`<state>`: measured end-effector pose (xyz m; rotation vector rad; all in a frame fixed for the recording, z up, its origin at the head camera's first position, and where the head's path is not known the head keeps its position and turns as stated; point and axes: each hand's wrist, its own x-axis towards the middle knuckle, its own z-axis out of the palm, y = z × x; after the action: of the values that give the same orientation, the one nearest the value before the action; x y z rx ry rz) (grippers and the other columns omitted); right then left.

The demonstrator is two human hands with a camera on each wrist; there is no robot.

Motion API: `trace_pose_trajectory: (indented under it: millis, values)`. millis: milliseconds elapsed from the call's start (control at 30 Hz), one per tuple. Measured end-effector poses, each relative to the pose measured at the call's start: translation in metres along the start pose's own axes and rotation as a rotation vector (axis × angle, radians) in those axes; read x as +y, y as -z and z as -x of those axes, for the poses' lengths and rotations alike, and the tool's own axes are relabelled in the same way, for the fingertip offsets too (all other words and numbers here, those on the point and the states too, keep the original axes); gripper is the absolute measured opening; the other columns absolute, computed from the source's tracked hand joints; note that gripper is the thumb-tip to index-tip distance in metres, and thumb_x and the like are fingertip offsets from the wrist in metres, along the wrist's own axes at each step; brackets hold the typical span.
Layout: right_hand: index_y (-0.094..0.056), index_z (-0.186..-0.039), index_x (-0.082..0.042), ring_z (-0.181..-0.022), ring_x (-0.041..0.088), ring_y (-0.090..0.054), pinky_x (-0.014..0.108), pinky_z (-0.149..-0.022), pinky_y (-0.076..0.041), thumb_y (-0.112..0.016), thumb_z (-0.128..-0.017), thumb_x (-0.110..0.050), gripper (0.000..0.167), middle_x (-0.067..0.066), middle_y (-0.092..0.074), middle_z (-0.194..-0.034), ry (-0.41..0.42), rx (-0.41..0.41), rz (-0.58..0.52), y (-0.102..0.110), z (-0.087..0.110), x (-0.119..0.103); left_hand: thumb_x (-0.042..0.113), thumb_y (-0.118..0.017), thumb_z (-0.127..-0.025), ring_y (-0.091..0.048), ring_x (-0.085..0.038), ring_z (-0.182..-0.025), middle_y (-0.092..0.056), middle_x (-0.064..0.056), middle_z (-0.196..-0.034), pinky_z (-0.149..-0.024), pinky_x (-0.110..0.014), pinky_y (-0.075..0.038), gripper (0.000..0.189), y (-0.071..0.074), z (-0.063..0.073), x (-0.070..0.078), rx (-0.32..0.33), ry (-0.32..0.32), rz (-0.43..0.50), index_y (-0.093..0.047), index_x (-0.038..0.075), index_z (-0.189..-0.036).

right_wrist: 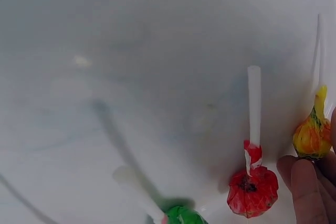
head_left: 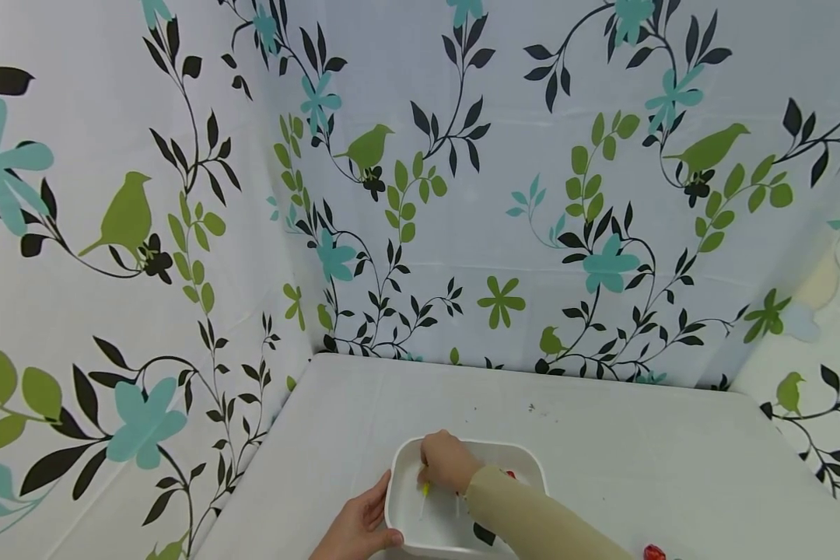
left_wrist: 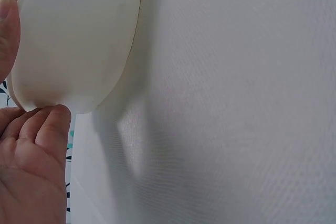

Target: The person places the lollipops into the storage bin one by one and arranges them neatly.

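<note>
A white plastic tray (head_left: 442, 535) stands on the table in the head view. My left hand (head_left: 364, 519) grips its left side, thumb near the front and fingers against the outer wall. Inside the tray, my right hand (head_left: 448, 463) reaches down at the far left part. In the right wrist view, its fingertips (right_wrist: 304, 182) pinch the wrapped head of a yellow lollipop (right_wrist: 308, 139). Beside that lie a red lollipop (right_wrist: 253, 195) and a green lollipop (right_wrist: 185, 216), the green one partly cut off by the frame. My right forearm hides part of the tray.
A white-covered table (head_left: 602, 459) spreads around the tray. A red wrapped thing (head_left: 654, 552) lies at its front right edge. Something dark (head_left: 484, 533) shows at the tray's near right. Behind hangs a patterned curtain (head_left: 420, 295) with birds and leaves.
</note>
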<state>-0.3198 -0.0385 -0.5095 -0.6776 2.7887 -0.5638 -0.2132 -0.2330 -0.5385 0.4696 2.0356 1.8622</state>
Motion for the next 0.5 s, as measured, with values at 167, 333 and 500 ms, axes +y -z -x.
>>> trace_pose_trajectory:
  millis: [167, 333, 500]
  values:
    - [-0.074, -0.085, -0.007, -0.058, 0.009, -0.057, 0.021, -0.05, -0.051, -0.086, -0.082, -0.015, 0.015, 0.0, -0.07, -0.075, -0.016, -0.002, -0.024, 0.0005, 0.0014, 0.0031, 0.021, -0.068, -0.099, -0.014, -0.054, -0.149, -0.005, -0.038, -0.162, -0.117, -0.02, -0.04, 0.092, -0.0002, -0.0007, 0.0001, 0.009, 0.006, -0.003, -0.006, -0.018, -0.155]
    - [-0.076, -0.09, -0.005, -0.057, 0.009, -0.058, 0.021, -0.047, -0.052, -0.085, -0.084, -0.015, 0.015, 0.002, -0.071, -0.078, -0.028, -0.008, -0.056, 0.0014, 0.0028, 0.0051, 0.023, -0.068, -0.099, -0.014, -0.054, -0.149, -0.007, -0.039, -0.161, -0.117, -0.022, -0.04, 0.092, -0.0012, -0.0003, 0.0025, 0.015, 0.014, -0.007, -0.007, -0.018, -0.155]
    - [-0.076, -0.093, -0.003, -0.057, 0.013, -0.06, 0.024, -0.044, -0.054, -0.083, -0.085, -0.013, 0.015, 0.003, -0.07, -0.08, -0.065, -0.027, -0.127, 0.0067, 0.0049, 0.0028, 0.023, -0.068, -0.099, -0.015, -0.053, -0.149, -0.007, -0.038, -0.162, -0.117, -0.025, -0.04, 0.092, -0.0016, -0.0004, 0.0031, 0.024, 0.027, -0.001, -0.007, -0.017, -0.156]
